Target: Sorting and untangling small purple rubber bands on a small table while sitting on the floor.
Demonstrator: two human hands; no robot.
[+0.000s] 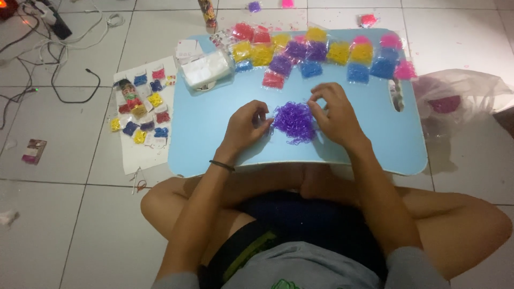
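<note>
A heap of small purple rubber bands lies in the middle of a light blue lap table. My left hand rests at the heap's left edge, fingertips pinched on a few bands. My right hand sits at the heap's right edge, fingers curled and touching the bands. A dark band circles my left wrist.
Several small bags of coloured bands line the table's far edge, beside a clear box of white bags. A white sheet with more small bags lies on the tiled floor at left. Cables at far left, plastic bag at right.
</note>
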